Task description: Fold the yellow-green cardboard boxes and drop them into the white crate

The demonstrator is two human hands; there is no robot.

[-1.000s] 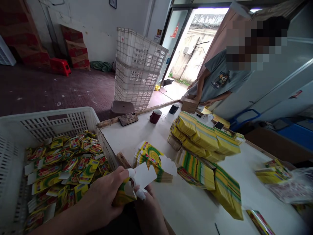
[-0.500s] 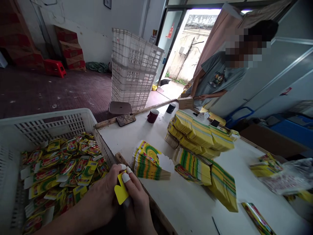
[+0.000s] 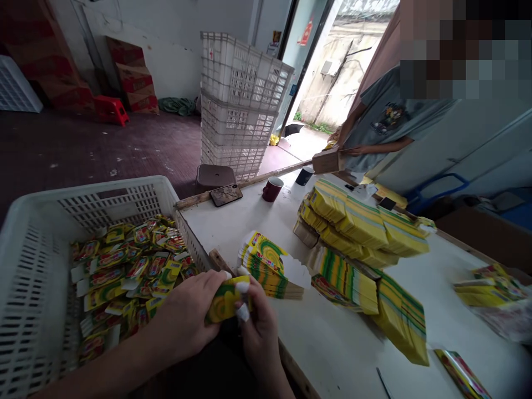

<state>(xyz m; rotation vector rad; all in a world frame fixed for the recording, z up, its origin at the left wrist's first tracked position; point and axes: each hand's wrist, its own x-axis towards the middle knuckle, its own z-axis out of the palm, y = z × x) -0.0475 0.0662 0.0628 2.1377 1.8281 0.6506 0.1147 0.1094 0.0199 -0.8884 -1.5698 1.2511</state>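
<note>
A small yellow and green printed carton [image 3: 224, 303] is held between both hands above the table's near edge. My left hand [image 3: 189, 305] grips its left side. At the carton's right end, my right hand [image 3: 258, 316] pinches with white-covered fingertips. Beyond the hands lies a fanned stack of flat cartons [image 3: 270, 266] on the white table. To the left, a white plastic crate [image 3: 100, 197] contains many small yellow and red printed packs [image 3: 137, 266].
Bundles of flat cartons [image 3: 353, 213] stand mid-table. A red mug [image 3: 272, 189], a dark mug [image 3: 305, 175] and a phone [image 3: 226, 195] sit along the far edge. Another person [image 3: 386, 122] holds a cardboard box [image 3: 327, 161]. White crates [image 3: 245, 83] are stacked behind.
The carton has turned so its printed yellow and green face shows instead of the plain yellow flap. My right hand has shifted to its right end. The camera view has moved slightly.
</note>
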